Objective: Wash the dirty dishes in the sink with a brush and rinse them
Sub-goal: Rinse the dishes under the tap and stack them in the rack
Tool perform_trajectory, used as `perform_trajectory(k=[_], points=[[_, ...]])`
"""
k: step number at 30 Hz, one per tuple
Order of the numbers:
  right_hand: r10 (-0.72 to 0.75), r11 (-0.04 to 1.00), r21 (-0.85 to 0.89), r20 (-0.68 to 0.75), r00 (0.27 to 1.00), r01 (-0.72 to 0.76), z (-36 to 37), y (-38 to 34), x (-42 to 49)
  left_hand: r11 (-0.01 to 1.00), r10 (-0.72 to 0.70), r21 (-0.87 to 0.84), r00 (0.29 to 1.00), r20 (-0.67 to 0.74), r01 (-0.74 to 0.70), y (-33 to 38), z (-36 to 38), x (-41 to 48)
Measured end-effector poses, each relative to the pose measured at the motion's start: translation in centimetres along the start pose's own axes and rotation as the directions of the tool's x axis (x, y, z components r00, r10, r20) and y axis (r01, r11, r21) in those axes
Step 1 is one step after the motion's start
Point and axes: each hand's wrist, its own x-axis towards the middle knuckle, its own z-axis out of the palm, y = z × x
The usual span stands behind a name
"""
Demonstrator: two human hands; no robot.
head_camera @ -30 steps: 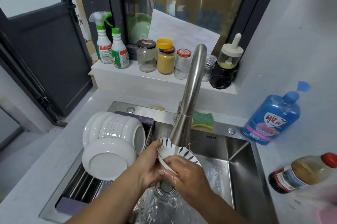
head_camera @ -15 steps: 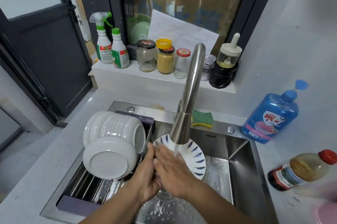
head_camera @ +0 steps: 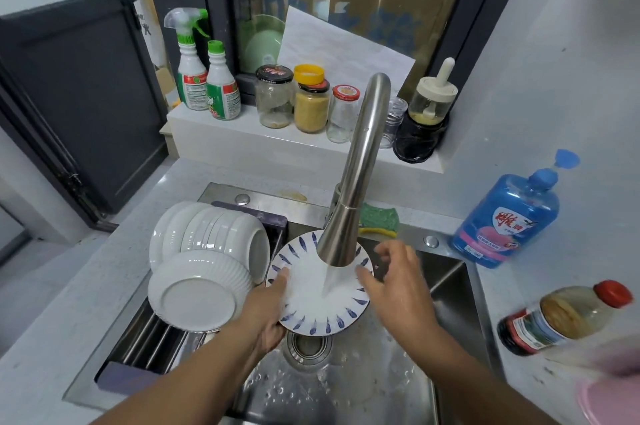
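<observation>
Plate (head_camera: 311, 308), held between our hands beneath the running faucet (head_camera: 349, 216): our left hand (head_camera: 266, 317) grips its left rim, while our right hand (head_camera: 394, 286), fingers loosely spread, touches its right edge.

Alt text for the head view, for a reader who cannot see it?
The left hand holds a blue-patterned plate under the running faucet over the sink, right hand at its right rim. White bowls lie stacked in a rack beside it.
</observation>
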Motion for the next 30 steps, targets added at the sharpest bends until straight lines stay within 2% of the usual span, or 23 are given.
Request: perform_trajectory(k=[1,3,4,7,10,13,15,18,20,22,23,25,27,30], points=[[0.118,0.99,0.066,0.108,0.987,-0.125,0.0,-0.2,0.5,1.0,-0.007,-0.025,1.0,-0.003,0.007,-0.4,0.3,0.1],[0.248,0.942,0.14,0.319,0.915,-0.304,0.6,-0.3,0.9,0.999,-0.011,-0.052,1.0,-0.012,0.01,-0.8,0.7,0.1],[0.263,0.932,0.154,0.338,0.904,-0.328,1.2,0.1,0.9,0.998,-0.009,-0.062,1.0,-0.03,0.007,-1.0,0.9,0.1],[0.334,0.884,0.25,0.253,0.908,-0.395,3.4,0.7,-0.3,0.997,-0.006,-0.079,0.999,-0.035,0.003,-2.2,1.9,-1.0],[0.457,0.744,0.441,0.214,0.864,-0.502,6.6,0.0,-2.6,0.994,-0.047,-0.1,0.999,0.02,0.049,-4.4,3.4,-2.9],[0.526,0.611,0.566,0.233,0.818,-0.553,9.1,-0.3,-3.4,0.999,0.003,-0.038,1.0,0.022,-0.002,-5.1,3.5,-3.7],[0.49,0.62,0.572,0.251,0.835,-0.536,9.1,-0.7,-3.6,0.999,0.036,0.017,0.998,0.049,-0.037,-4.2,2.6,-3.5],[0.44,0.702,0.497,0.259,0.859,-0.51,7.8,-0.7,-2.3,0.978,0.105,0.168,0.988,0.109,-0.123,-1.5,0.5,-2.9],[0.391,0.774,0.418,0.275,0.879,-0.475,6.6,0.0,-0.4,0.938,0.085,0.315,0.979,0.187,-0.142,1.1,-0.8,-2.7],[0.295,0.823,0.379,0.354,0.888,-0.424,5.0,0.3,0.8,0.886,0.022,0.447,0.975,0.223,-0.122,3.6,-1.7,-2.6],[0.263,0.824,0.381,0.397,0.879,-0.419,4.5,0.3,1.0,0.87,0.003,0.481,0.976,0.218,-0.11,4.3,-2.0,-2.5],[0.255,0.81,0.399,0.42,0.871,-0.43,4.2,-0.2,0.3,0.898,0.009,0.43,0.982,0.187,-0.09,4.2,-2.3,-2.4],[0.32,0.745,0.477,0.356,0.878,-0.466,5.3,-1.0,-0.8,0.961,0.039,0.262,0.983,0.177,-0.086,2.5,-1.6,-3.0],[0.468,0.484,0.645,0.38,0.798,-0.592,8.4,-2.2,-3.2,0.981,0.128,0.129,0.98,0.15,-0.148,-1.0,0.0,-4.5]])
